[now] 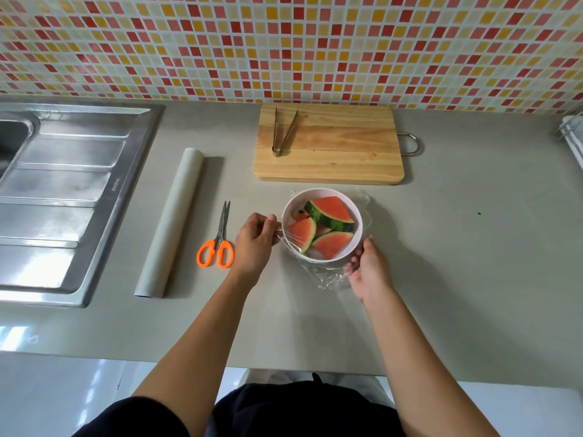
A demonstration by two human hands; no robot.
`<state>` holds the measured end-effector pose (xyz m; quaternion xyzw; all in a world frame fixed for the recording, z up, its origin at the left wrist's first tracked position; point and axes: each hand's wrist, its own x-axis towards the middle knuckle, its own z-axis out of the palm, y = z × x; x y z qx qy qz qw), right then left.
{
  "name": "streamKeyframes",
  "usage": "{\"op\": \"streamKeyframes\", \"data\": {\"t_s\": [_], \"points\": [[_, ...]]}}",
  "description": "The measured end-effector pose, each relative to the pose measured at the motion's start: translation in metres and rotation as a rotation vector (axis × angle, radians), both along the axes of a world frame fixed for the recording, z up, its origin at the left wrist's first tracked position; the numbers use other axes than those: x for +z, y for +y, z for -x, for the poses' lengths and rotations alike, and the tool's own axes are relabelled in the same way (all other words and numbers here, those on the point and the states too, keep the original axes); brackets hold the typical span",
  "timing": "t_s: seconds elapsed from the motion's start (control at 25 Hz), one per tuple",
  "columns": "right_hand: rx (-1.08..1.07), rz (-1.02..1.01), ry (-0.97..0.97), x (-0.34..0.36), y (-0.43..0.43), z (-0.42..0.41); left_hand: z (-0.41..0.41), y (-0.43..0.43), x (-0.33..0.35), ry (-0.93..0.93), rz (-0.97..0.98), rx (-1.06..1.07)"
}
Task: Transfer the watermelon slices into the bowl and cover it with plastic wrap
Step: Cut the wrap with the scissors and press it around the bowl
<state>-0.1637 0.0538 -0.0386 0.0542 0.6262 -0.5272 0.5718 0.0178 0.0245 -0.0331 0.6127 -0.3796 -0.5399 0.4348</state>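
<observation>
Hands on the covering: the left hand (255, 244) pinches plastic wrap (325, 275) taut at the left rim of the bowl (318, 259), while the right hand (367, 272) curls its fingers into loose wrap at the bowl's near right side. The watermelon slices (331, 212) already lie in the bowl on the counter (441, 263); film seems stretched over the top, with slack edges left to tuck down. Left of the bowl lie scissors (217, 244) and, farther left, the wrap roll (172, 222); beyond it, tongs (282, 134) rest on a cutting board (328, 159). Nothing appears to crowd the bowl.
</observation>
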Motion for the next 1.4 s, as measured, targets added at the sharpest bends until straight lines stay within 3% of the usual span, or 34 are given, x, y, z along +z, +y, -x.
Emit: {"op": "streamKeyframes", "data": {"t_s": [0.28, 0.44, 0.64, 0.84, 1.0, 1.24, 1.32, 1.4], "points": [[-0.048, 0.033, 0.008, -0.003, 0.0, 0.0, 0.001, -0.001, -0.001, 0.048, -0.015, 0.055], [-0.006, 0.071, 0.24, -0.006, 0.003, 0.0, 0.01, -0.003, -0.002, 0.059, -0.027, 0.103], [0.023, 0.143, 0.403, -0.005, 0.006, -0.003, 0.019, 0.002, -0.008, -0.085, 0.007, 0.124], [-0.089, 0.152, 0.165, -0.002, 0.006, -0.001, 0.008, 0.004, -0.01, -0.292, 0.118, 0.053], [-0.181, 0.226, -0.04, -0.001, 0.014, -0.001, 0.006, 0.006, -0.011, -0.205, 0.09, 0.089], [-0.112, 0.296, -0.06, -0.004, 0.017, 0.004, 0.004, 0.006, -0.009, -0.288, 0.095, 0.089], [0.027, 0.374, -0.038, -0.007, 0.022, 0.007, 0.004, 0.007, -0.009, -0.34, 0.121, 0.064], [0.232, 0.411, 0.102, -0.012, 0.029, 0.011, 0.007, 0.009, -0.011, -0.404, 0.163, 0.031]]}}
